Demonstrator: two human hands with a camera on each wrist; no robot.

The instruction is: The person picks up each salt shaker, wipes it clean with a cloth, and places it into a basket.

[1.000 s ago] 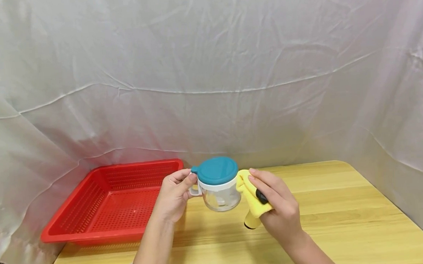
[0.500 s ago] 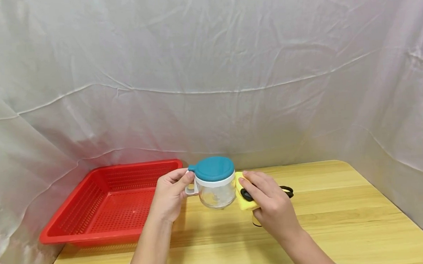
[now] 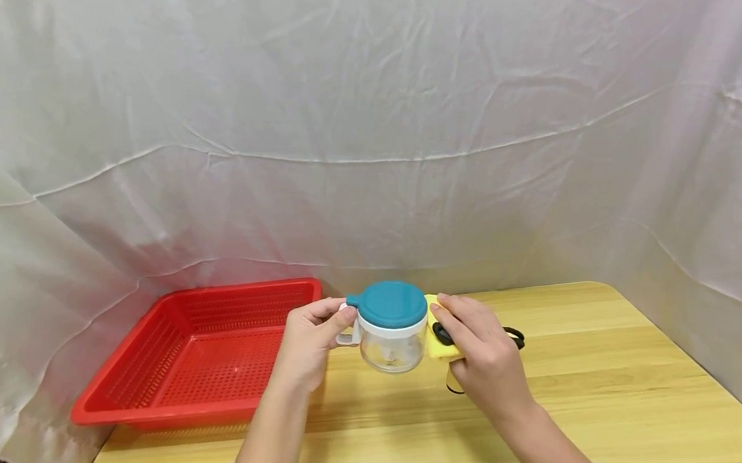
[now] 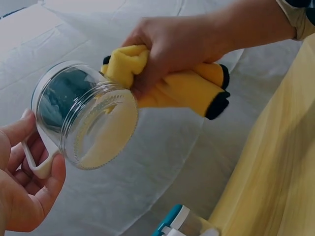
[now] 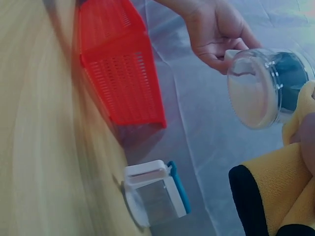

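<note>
A clear glass jar (image 3: 393,351) with a teal lid (image 3: 392,304) and a white collar is held above the table. My left hand (image 3: 307,341) grips its white handle (image 4: 43,164), thumb near the lid's tab. My right hand (image 3: 484,340) holds a folded yellow cloth (image 4: 170,88) with black edging against the jar's right side. In the left wrist view the jar is tilted and its ribbed base shows. The right wrist view shows the cloth (image 5: 275,182) close up, but most of the right hand is cut off there.
A red perforated plastic basket (image 3: 167,413) stands left on the wooden table (image 3: 602,387). A second jar with a teal lid (image 5: 157,194) stands on the table in the right wrist view; the head view does not show it. A pale curtain (image 3: 370,211) hangs behind.
The jar shifts a little left, then back right and slightly lower. The cloth in my right hand turns and comes against the jar's side; its black edge now shows right of the hand.
</note>
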